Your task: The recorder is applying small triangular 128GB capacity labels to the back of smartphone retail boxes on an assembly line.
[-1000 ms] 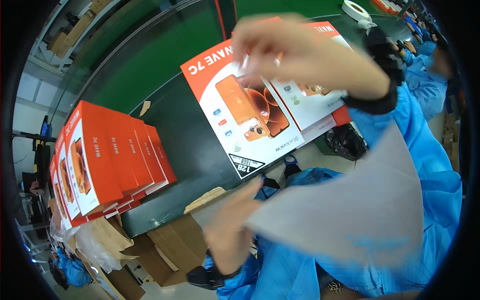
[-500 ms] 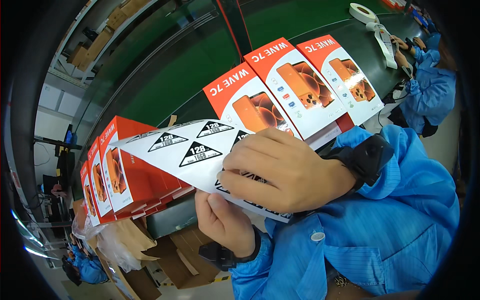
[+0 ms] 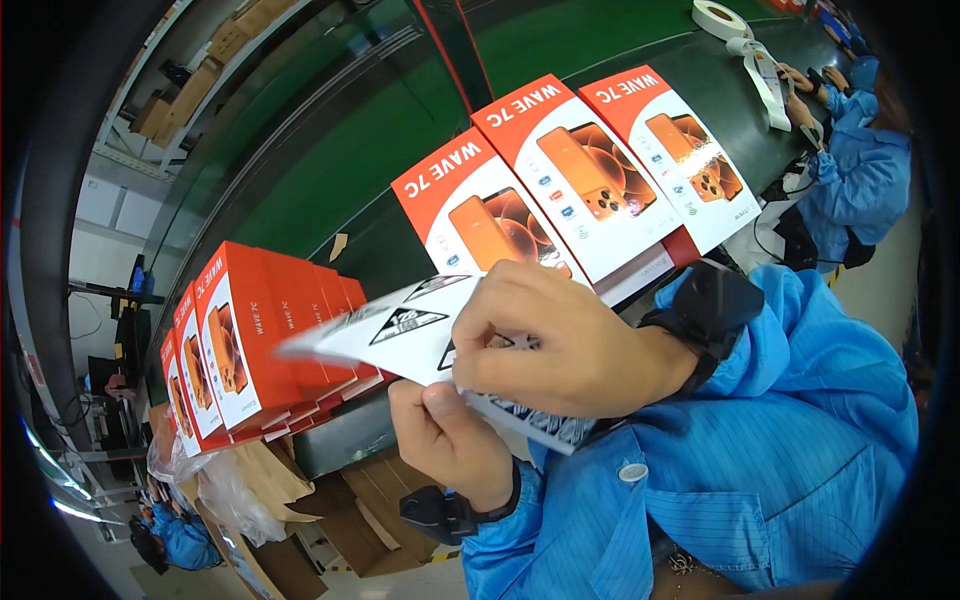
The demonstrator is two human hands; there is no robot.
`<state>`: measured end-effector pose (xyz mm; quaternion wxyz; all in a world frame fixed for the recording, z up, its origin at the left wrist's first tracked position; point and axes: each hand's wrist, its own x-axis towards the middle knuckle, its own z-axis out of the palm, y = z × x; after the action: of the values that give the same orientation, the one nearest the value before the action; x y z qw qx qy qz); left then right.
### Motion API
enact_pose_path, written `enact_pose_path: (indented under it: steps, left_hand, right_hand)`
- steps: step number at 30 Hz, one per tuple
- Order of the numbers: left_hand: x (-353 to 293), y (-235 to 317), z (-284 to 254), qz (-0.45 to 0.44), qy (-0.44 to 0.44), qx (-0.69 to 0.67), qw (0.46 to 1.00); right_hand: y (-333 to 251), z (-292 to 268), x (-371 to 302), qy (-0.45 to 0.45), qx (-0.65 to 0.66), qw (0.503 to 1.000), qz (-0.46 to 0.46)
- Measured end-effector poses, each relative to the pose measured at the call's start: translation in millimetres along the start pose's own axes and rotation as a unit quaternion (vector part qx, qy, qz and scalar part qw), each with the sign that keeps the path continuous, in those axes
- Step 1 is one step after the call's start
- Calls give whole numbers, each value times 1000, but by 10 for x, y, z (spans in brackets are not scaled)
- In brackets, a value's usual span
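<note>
Between my hands is a white sheet of black triangular stickers [image 3: 425, 345], its far left end curled and blurred. My left hand [image 3: 450, 445] pinches the sheet's lower edge with thumb and finger. Over its upper side my right hand [image 3: 560, 340] is closed, fingers bent and gripping the sheet; the fingertips are partly hidden. Just beyond lie three red-and-white phone boxes [image 3: 595, 185] side by side, printed with an orange phone. Left of the sheet stand several more such boxes [image 3: 235, 345] in stacked rows.
The boxes rest on a dark green worktop [image 3: 650, 75]. A roll of white labels [image 3: 720, 18] lies at the far right, near a co-worker in a blue smock [image 3: 865, 175]. Open cardboard cartons [image 3: 375, 520] and clear plastic [image 3: 235, 500] sit below at the left.
The sheet's left end has dropped and curled, uncovering more of the left boxes. My right hand has shifted slightly on the sheet; the left hand stays nearly in place.
</note>
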<state>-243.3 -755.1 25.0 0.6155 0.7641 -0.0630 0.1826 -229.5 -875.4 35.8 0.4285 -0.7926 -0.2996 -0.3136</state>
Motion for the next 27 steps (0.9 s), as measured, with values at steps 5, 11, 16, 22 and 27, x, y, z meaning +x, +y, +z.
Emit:
enact_pose_path:
  steps: [5, 11, 16, 22, 27]
  left_hand:
    - [48, -29, -2, -18, -20, -5, 1000]
    - [-13, -268, -218, -53, 70, -51, 995]
    - [-87, -390, -175, -83, 93, -72, 990]
    - [-153, -397, -139, -112, 69, -127, 983]
    - [-170, -449, -90, -102, 76, -121, 985]
  right_hand:
    - [38, -313, -35, -51, 331, 931, 142]
    - [447, -977, 65, -159, 287, 900, 287]
    - [639, -964, -53, -297, 204, 869, 338]
    - [686, -952, 62, -358, 157, 875, 287]
    - [721, -921, 54, -364, 153, 873, 285]
